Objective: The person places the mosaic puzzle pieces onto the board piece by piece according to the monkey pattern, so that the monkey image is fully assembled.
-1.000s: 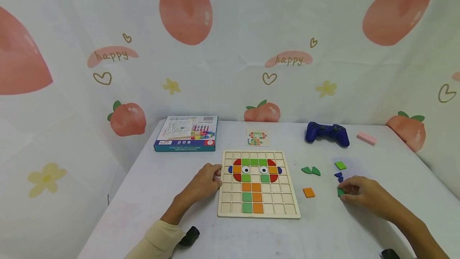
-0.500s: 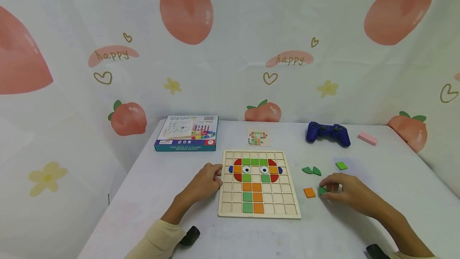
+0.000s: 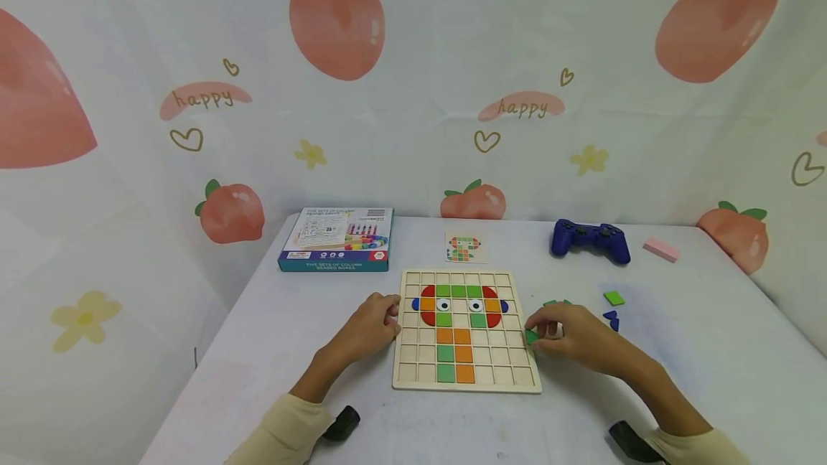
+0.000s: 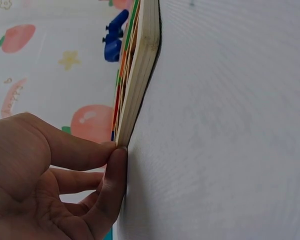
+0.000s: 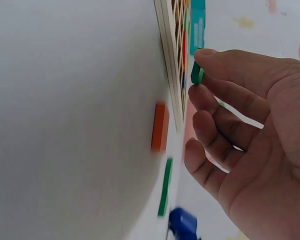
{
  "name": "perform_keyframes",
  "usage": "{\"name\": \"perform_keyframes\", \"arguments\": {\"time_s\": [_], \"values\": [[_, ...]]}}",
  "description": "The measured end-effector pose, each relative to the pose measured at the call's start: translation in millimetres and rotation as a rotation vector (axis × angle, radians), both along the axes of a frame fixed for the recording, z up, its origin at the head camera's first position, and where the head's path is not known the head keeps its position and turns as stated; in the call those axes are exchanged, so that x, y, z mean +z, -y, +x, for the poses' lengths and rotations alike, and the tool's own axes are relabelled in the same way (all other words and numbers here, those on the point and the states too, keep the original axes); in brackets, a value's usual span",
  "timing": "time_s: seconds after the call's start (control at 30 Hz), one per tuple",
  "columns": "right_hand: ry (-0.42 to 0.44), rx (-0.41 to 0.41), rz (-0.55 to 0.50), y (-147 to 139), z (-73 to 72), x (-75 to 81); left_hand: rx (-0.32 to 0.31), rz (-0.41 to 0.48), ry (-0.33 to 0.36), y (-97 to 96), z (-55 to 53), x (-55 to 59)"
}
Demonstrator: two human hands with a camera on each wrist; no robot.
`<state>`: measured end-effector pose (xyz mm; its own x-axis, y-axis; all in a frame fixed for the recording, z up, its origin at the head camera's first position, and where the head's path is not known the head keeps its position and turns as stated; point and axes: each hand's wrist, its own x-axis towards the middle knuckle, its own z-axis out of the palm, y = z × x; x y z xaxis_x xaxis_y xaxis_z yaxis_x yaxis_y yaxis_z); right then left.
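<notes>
A wooden grid board [image 3: 491, 355] lies on the table, partly filled with red, orange, green and blue pieces and two eye tiles. My left hand [image 3: 368, 325] pinches the board's left edge between thumb and index finger, as the left wrist view shows. Over the board's right edge, my right hand [image 3: 584, 339] holds a small green tile [image 5: 196, 74] between thumb and fingertips; its other fingers are loosely bent. Below that hand, in the right wrist view, are an orange tile [image 5: 160, 127] and a green piece [image 5: 165, 187]. The head view hides the orange tile behind the hand.
A picture card [image 3: 465, 247] lies behind the board. At the back stand a flat box [image 3: 336, 240], a blue game controller [image 3: 589, 241] and a pink block [image 3: 661, 250]. A light green tile [image 3: 614, 298] and small blue pieces [image 3: 611, 320] lie on the right.
My right hand has carried the green tile leftward from beside the blue pieces to the board's right edge, uncovering those blue pieces. The left hand has stayed at the board's left edge.
</notes>
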<state>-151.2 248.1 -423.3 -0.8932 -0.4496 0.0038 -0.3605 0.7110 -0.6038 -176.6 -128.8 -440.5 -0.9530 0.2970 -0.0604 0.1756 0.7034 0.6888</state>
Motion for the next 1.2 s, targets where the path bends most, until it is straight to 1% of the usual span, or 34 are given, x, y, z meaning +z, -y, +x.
{"name": "perform_keyframes", "arguments": {"time_s": [0.2,0.33,0.57,0.67,0.8,1.0,1.2], "values": [[0.024,0.033,-0.012,23,-4.9,-2.4,-0.004,-0.007,-0.006,-1.0,-0.4,-0.3],[0.044,0.042,-0.012,35,-7.9,-4.3,-0.006,-0.007,-0.003,-0.6,-1.0,-0.6],[0.111,0.066,-0.026,54,-10.7,-3.3,-0.007,-0.012,0.007,0.6,-2.3,0.5],[0.126,0.072,-0.02,60,-10.8,-3.5,-0.003,-0.001,0.01,0.8,-2.0,1.1],[0.111,0.092,-0.006,65,-9.8,-3.6,0.007,0.008,0.019,0.7,-2.4,0.3],[0.083,0.15,-0.036,70,-7.7,-3.7,0.002,-0.001,0.013,1.1,-3.8,-1.8],[0.093,0.14,-0.012,74,-6.9,-5.4,-0.001,0.001,0.014,0.7,-3.2,-1.6]]}}
